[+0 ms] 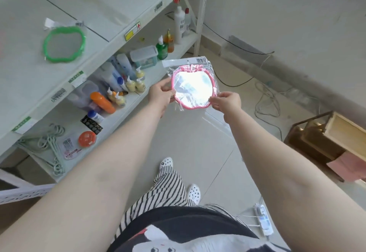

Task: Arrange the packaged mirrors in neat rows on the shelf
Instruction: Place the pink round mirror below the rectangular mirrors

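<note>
Out past the front edge of the white shelf (65, 85), over the floor, both hands hold a pink-rimmed, apple-shaped mirror in a crinkly clear plastic bag (191, 90). The left hand (160, 94) pinches its left rim, the right hand (227, 101) its lower right, fingers closed on it. It looks light, stiff and breakable (slippery film too), so rim grips suit. A green-rimmed packaged mirror (64, 43) lies on the top shelf.
</note>
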